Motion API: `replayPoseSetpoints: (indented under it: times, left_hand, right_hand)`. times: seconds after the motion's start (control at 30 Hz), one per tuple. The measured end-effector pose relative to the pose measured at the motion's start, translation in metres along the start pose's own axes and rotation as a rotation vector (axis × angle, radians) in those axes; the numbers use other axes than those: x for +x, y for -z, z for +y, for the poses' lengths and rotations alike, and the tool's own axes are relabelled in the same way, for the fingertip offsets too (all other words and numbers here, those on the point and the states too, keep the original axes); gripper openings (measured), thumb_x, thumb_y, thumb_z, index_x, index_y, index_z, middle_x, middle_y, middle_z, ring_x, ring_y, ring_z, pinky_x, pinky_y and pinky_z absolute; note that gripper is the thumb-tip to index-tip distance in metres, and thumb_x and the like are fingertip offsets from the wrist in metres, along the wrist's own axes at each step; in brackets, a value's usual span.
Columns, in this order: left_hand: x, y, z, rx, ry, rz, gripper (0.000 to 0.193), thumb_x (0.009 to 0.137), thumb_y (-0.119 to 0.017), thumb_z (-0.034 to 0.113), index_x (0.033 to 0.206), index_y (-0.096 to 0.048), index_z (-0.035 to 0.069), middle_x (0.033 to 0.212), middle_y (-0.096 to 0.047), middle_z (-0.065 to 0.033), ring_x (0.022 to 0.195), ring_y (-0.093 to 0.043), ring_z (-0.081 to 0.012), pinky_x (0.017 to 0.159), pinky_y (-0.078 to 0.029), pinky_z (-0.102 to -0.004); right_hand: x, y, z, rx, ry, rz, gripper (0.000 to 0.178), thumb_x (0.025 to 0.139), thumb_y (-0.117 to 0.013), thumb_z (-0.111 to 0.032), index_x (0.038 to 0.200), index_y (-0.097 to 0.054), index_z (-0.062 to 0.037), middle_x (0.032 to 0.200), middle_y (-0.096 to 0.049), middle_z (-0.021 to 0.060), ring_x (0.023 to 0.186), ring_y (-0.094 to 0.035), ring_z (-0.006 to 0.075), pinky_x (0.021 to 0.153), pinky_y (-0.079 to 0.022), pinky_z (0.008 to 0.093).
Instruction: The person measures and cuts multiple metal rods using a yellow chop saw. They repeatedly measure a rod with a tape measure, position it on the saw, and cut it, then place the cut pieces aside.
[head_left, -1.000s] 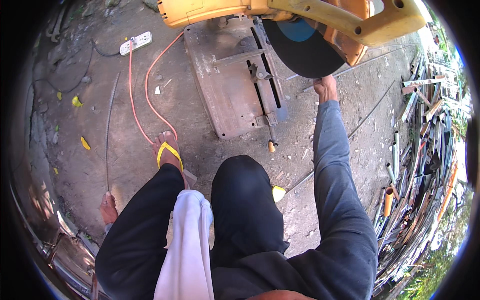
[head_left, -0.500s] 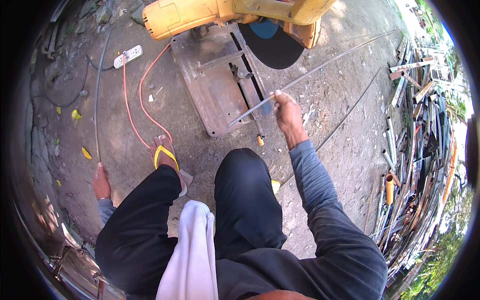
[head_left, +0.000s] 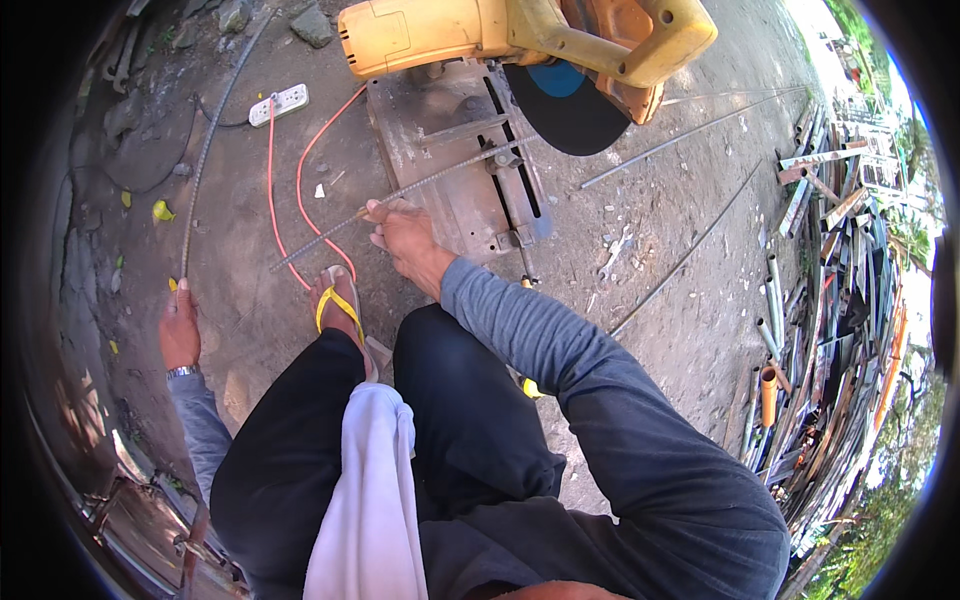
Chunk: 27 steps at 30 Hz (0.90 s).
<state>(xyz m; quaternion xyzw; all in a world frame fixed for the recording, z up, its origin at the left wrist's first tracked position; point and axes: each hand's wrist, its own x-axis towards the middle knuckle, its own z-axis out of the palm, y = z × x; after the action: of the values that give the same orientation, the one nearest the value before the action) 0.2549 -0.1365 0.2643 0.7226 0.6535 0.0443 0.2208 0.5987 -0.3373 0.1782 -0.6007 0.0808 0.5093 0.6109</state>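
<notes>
My right hand (head_left: 411, 243) is closed on a thin ribbed steel bar (head_left: 330, 233), left of the cut-off saw's base. The bar slants across the rusty metal base (head_left: 450, 205), with its far end beside the clamp. Above stands the yellow chop saw (head_left: 425, 38), its dark cutting disc (head_left: 565, 115) to the right of the base. Low at the left, my left hand (head_left: 180, 328) is closed at the near end of a long, curved ribbed rod (head_left: 208, 145). The palm side of this hand is hidden.
An orange cord (head_left: 272, 190) runs from a white power strip (head_left: 280, 104) past my sandalled foot (head_left: 338, 305). Loose rods (head_left: 690, 135) lie on the dirt at the right. Beyond them is a long scrap-metal pile (head_left: 830, 300). A white cloth (head_left: 370, 490) hangs in front of me.
My right hand has moved left from beyond the base's right edge to its left side. A rod now lies on the ground at the right. My left hand has shifted slightly left and upward.
</notes>
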Motion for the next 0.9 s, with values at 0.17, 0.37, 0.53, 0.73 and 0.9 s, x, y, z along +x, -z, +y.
replayPoseSetpoints:
  times: [0.17,0.37,0.53,0.73,0.9]
  left_hand:
    - [-0.022,0.005,0.011,-0.005,0.006,0.041,0.066,0.102,-0.047,0.064,0.089,-0.066,0.002,0.068,-0.055,-0.0099,0.069,-0.054,-0.0231,0.068,-0.044,-0.0385]
    - [-0.051,0.028,0.004,0.007,0.062,-0.012,0.063,0.104,-0.048,0.061,0.088,-0.064,0.003,0.066,-0.05,-0.0073,0.066,-0.051,-0.0191,0.064,-0.043,-0.0366]
    - [-0.046,0.022,0.0,-0.012,0.013,0.029,0.06,0.104,-0.048,0.059,0.086,-0.063,0.005,0.064,-0.047,-0.0032,0.062,-0.046,-0.0145,0.059,-0.037,-0.0338]
    - [-0.05,0.02,0.013,0.019,-0.016,-0.058,0.059,0.104,-0.049,0.058,0.083,-0.06,0.005,0.063,-0.044,-0.0011,0.061,-0.043,-0.0131,0.058,-0.034,-0.0327]
    - [-0.059,-0.011,-0.027,-0.157,0.036,-0.114,0.054,0.105,-0.054,0.053,0.082,-0.06,0.004,0.064,-0.044,0.0016,0.062,-0.041,-0.0109,0.058,-0.033,-0.0308]
  right_hand:
    - [0.019,-0.034,0.016,-0.008,-0.006,0.006,0.023,0.094,-0.077,-0.025,0.093,-0.067,-0.0042,0.089,-0.065,0.0044,0.077,-0.058,0.013,0.068,-0.055,0.0298]
    - [0.01,-0.077,0.012,0.088,0.025,-0.063,0.022,0.094,-0.077,-0.02,0.097,-0.064,-0.0017,0.088,-0.064,0.006,0.075,-0.058,0.0141,0.068,-0.055,0.0312]
    - [0.054,-0.096,0.049,0.011,-0.055,0.072,0.019,0.094,-0.076,-0.017,0.097,-0.066,-0.0008,0.093,-0.067,0.0083,0.075,-0.061,0.0162,0.064,-0.055,0.0327]
    - [0.073,-0.157,0.107,-0.276,0.011,0.148,0.027,0.094,-0.075,-0.023,0.088,-0.071,0.0025,0.082,-0.073,0.0132,0.072,-0.071,0.0223,0.065,-0.058,0.0378]
    - [0.026,-0.133,0.088,-1.029,-0.197,-0.607,0.05,0.096,-0.068,-0.045,0.093,-0.072,0.0049,0.093,-0.076,0.0195,0.085,-0.075,0.035,0.077,-0.059,0.0452]
